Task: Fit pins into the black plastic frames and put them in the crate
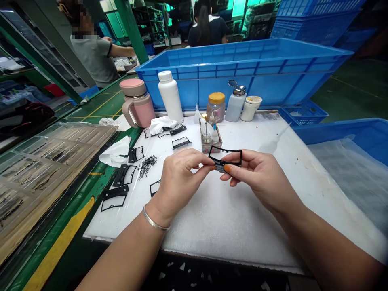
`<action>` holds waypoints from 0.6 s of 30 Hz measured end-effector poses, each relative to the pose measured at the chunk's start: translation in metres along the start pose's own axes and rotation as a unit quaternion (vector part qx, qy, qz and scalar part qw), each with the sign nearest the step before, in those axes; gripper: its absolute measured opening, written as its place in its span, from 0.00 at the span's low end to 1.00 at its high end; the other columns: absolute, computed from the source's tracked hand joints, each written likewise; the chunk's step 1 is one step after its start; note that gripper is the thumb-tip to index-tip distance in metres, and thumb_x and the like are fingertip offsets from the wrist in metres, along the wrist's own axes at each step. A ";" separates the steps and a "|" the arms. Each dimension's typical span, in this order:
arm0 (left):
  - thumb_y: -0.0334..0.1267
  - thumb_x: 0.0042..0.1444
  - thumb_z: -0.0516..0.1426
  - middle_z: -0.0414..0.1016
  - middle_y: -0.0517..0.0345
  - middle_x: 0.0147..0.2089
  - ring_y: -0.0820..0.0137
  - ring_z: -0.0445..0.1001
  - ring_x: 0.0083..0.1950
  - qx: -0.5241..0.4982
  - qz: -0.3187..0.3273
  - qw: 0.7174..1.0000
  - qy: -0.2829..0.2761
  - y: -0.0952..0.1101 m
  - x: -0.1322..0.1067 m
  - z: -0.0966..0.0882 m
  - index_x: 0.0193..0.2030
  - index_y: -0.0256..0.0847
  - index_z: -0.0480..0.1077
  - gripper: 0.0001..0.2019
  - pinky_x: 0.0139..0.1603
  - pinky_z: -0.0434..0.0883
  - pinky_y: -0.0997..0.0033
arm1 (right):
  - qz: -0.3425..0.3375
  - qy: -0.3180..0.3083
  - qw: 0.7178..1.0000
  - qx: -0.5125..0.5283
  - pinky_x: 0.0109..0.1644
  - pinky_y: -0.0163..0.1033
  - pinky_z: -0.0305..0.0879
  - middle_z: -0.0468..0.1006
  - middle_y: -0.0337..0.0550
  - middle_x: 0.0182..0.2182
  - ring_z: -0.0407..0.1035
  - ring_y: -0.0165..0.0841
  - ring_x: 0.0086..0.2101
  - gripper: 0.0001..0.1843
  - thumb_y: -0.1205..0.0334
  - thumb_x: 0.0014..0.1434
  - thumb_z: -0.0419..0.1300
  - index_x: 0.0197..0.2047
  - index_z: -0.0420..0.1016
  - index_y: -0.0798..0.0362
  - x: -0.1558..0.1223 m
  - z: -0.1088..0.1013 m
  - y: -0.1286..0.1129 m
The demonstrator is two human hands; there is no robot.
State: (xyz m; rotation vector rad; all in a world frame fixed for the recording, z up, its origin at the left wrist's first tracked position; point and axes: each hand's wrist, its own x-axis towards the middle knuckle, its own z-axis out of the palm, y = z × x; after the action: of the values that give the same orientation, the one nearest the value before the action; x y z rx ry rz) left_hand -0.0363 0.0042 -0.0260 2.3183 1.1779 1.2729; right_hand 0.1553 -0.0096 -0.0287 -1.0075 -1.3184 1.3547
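Observation:
A small black plastic frame [226, 150] with an open window is held up between both hands over the white foam board [224, 226]. My left hand [182, 182] pinches its left lower corner between thumb and fingers. My right hand [257, 173] grips its right lower side, thumb in front and fingers behind. The fingertips hide part of its lower edge. Left of my left hand lie similar black frames [124, 176] and a pile of thin black strips [148, 165]. One more frame [155, 188] is partly hidden behind my left wrist.
Behind the hands stand a small box of bottles [210, 145], a pink mug [138, 103], a white bottle [170, 97], a yellow-lidded jar [216, 107] and a pump bottle [235, 104]. A big blue crate [248, 76] backs them. A compartment tray [45, 161] lies left. Two people work beyond.

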 end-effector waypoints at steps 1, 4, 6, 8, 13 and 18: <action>0.31 0.54 0.66 0.79 0.61 0.32 0.74 0.73 0.32 0.000 -0.003 1.000 -0.002 0.000 0.000 0.000 0.33 0.40 0.78 0.02 0.34 0.69 0.73 | 0.001 0.001 1.000 -0.006 0.28 0.26 0.73 0.79 0.45 0.38 0.78 0.34 0.32 0.10 0.62 0.58 0.68 0.43 0.78 0.57 -0.001 0.000 0.000; 0.31 0.53 0.66 0.79 0.60 0.31 0.74 0.73 0.32 -0.015 -0.019 1.000 -0.010 0.001 0.000 -0.001 0.32 0.40 0.78 0.02 0.33 0.69 0.73 | 0.000 0.000 1.000 -0.024 0.29 0.27 0.74 0.79 0.46 0.39 0.78 0.35 0.33 0.11 0.62 0.58 0.68 0.44 0.78 0.57 -0.003 0.001 -0.001; 0.31 0.52 0.67 0.79 0.60 0.31 0.73 0.74 0.32 -0.032 -0.036 0.999 -0.016 0.002 0.001 -0.001 0.32 0.41 0.78 0.02 0.33 0.70 0.74 | 0.001 0.001 0.999 -0.033 0.29 0.27 0.74 0.79 0.47 0.40 0.78 0.36 0.34 0.12 0.62 0.59 0.68 0.44 0.78 0.57 -0.004 0.002 -0.001; 0.31 0.52 0.67 0.80 0.59 0.31 0.72 0.75 0.33 -0.044 -0.049 0.998 -0.023 0.002 0.001 -0.002 0.32 0.41 0.79 0.03 0.33 0.71 0.74 | 0.000 0.002 0.999 -0.039 0.29 0.27 0.74 0.79 0.47 0.39 0.78 0.35 0.33 0.11 0.62 0.59 0.68 0.44 0.78 0.57 -0.004 0.002 -0.001; 0.30 0.52 0.67 0.79 0.60 0.31 0.72 0.74 0.32 -0.031 -0.044 0.998 -0.031 0.001 0.001 -0.002 0.32 0.42 0.79 0.03 0.33 0.71 0.73 | -0.013 0.006 0.998 -0.064 0.29 0.27 0.74 0.80 0.44 0.37 0.78 0.34 0.33 0.09 0.63 0.60 0.67 0.44 0.78 0.57 -0.005 0.003 -0.001; 0.31 0.52 0.67 0.80 0.60 0.31 0.72 0.73 0.31 -0.008 -0.047 0.998 -0.043 0.000 0.000 -0.002 0.32 0.42 0.79 0.03 0.32 0.69 0.72 | -0.048 0.022 0.991 -0.122 0.29 0.25 0.73 0.80 0.41 0.35 0.77 0.31 0.30 0.06 0.68 0.60 0.64 0.42 0.78 0.57 -0.006 0.006 -0.001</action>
State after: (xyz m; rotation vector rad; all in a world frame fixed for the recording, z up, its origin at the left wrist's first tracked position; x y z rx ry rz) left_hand -0.0376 0.0044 -0.0251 2.2544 1.2266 1.1340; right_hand 0.1508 -0.0170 -0.0275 -1.1156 -1.5064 1.1117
